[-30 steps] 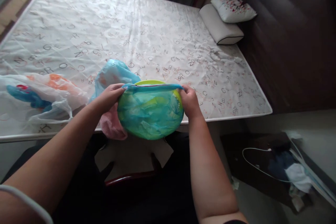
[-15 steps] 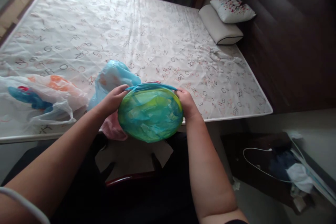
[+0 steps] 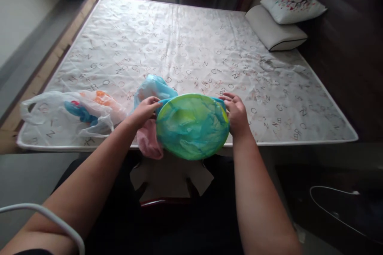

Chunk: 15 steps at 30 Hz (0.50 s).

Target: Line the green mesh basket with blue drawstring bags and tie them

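left hand [image 3: 149,107] and right hand [image 3: 236,113] both have fingers curled in on the blue plastic [image 3: 191,125] at the green tub's [image 3: 194,96] sides, by the mattress [image 3: 284,107] edge. i'd pull both sides evenly, no bunching.

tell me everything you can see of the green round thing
The green round thing looks like smooth plastic, with a lime rim along the top and a broad oval side facing the camera. Thin, wrinkled blue film shows across it, inside or over the front, I cannot tell. The left hand and right hand are at its sides; it overlaps the near edge of the mattress in view, with pink cloth beside it.
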{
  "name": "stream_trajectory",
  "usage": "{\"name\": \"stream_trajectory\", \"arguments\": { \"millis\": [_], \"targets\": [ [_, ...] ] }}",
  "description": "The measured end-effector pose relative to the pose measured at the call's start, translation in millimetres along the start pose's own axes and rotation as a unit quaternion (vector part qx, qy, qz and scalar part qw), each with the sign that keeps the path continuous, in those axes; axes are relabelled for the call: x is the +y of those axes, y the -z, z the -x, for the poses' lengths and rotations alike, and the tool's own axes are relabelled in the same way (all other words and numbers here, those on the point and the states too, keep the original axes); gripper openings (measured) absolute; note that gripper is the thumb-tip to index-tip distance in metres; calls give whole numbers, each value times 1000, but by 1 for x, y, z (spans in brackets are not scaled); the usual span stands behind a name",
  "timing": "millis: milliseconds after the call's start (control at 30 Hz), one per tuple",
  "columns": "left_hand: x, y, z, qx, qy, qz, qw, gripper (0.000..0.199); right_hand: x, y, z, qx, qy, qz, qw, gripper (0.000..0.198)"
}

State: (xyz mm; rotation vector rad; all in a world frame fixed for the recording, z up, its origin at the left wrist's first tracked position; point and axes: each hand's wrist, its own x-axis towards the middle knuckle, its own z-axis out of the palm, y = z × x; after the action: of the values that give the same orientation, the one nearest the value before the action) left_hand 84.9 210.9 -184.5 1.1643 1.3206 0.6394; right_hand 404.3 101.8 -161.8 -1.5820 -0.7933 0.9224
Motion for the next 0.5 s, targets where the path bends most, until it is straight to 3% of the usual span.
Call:
{"name": "stream_trajectory", "arguments": {
  "millis": [67, 133, 200, 233, 300, 400, 500],
  "targets": [
    [7, 20, -4, 15, -37, 65, 997, 42, -3, 1, 4, -39, 26, 14, 999, 50],
    [11, 48, -7, 97, -127, 48, 986, 40, -2, 0, 6, -72, 40, 40, 996, 58],
    [11, 79, -6, 238, -216, -95, 942, 43, 3, -2, 5, -78, 55, 68, 993, 59],
    [9, 96, -4, 267, -223, -192, 918, 50, 7, -2, 4, -71, 61, 80, 992, 56],
    [1, 126, 2, 298, -136, -301, 896, 79, 13, -2, 0, -51, 67, 94, 992, 49],
    [-16, 163, 8, 304, 14, -334, 892, 119, 18, 1, -4, -34, 58, 94, 993, 45],
    [-39, 186, 7, 338, 60, -312, 886, 125, 17, 0, -4, -32, 47, 96, 994, 45]
  ]
}}
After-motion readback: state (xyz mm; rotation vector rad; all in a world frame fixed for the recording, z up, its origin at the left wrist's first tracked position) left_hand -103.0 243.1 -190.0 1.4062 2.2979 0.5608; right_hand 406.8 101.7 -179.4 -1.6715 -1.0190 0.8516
